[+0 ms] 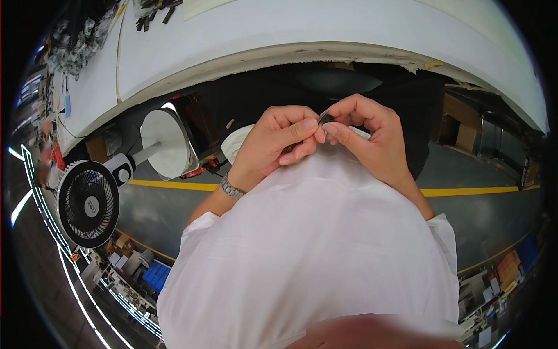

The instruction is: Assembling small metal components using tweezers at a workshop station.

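Observation:
Close together over my lap, both hands pinch at a small dark piece (326, 118), mostly covered by the fingertips, so its kind is unclear. My left hand (283, 135) is closed, thumb against forefinger, at the piece's left side; a metal-banded watch (231, 187) circles that wrist. From the right, my right hand (370, 129) grips the same piece between thumb and forefinger, its other fingers curled. The white cloth of my clothing (319, 232) lies below the hands.
Beyond my hands runs the edge of a white table (279, 29), with dark strips (152, 16) and crumpled clear plastic (81, 46) at its far left. A white fan (88, 203) stands left on a round base (165, 144). Cardboard boxes (459, 122) sit under the table at right.

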`<state>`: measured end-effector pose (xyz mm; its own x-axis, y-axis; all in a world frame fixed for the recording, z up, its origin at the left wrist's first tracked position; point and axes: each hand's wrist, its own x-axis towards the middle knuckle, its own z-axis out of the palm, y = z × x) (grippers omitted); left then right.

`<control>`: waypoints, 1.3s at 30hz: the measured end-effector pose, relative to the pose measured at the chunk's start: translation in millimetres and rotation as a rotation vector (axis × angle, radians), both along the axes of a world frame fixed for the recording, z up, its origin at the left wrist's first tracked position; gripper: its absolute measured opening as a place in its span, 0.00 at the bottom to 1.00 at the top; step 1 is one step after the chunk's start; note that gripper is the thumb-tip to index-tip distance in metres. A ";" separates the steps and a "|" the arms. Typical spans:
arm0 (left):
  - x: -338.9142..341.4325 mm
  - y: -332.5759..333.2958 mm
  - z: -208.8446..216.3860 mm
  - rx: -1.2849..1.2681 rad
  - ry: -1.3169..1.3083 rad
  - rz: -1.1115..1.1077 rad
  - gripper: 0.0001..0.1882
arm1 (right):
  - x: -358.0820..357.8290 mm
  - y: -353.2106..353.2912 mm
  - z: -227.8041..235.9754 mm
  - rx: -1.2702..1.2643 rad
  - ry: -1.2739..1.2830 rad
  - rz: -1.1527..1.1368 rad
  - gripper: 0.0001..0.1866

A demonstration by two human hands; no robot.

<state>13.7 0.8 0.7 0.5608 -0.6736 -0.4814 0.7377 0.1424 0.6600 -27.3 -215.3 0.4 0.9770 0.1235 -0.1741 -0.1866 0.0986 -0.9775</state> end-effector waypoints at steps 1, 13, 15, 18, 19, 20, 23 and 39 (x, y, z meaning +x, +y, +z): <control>0.0 0.8 -0.5 -0.002 -0.002 0.000 0.17 | 0.9 0.1 0.3 0.011 -0.005 0.006 0.07; 7.8 -8.3 18.0 0.040 -0.240 -0.036 0.14 | 19.0 -18.0 30.6 -0.091 -0.093 0.120 0.07; 12.5 -9.8 26.5 0.122 -0.327 -0.043 0.13 | 29.0 -30.1 49.8 -0.310 -0.230 -0.029 0.07; 13.3 -12.5 25.7 0.147 -0.382 -0.011 0.13 | 73.5 -66.0 80.6 -0.684 -0.473 -0.259 0.08; 13.9 -12.8 24.4 0.152 -0.378 0.003 0.13 | 91.7 -82.1 84.4 -0.715 -0.501 -0.319 0.08; 14.1 -13.6 24.2 0.138 -0.393 0.009 0.13 | 111.2 -100.1 83.4 -0.770 -0.570 -0.397 0.09; 13.3 -13.9 21.9 0.132 -0.348 -0.006 0.13 | 145.0 -145.0 90.0 -1.057 -0.466 -0.394 0.11; 5.4 5.1 7.1 -0.012 -0.285 0.077 0.15 | 281.7 -22.4 65.0 -1.130 -0.778 0.172 0.09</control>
<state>19.2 5.9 7.8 0.7221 -0.6283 -0.2895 0.5096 0.2002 0.8368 254.4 -237.7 65.4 0.8550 0.4095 0.3184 0.5095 -0.7777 -0.3681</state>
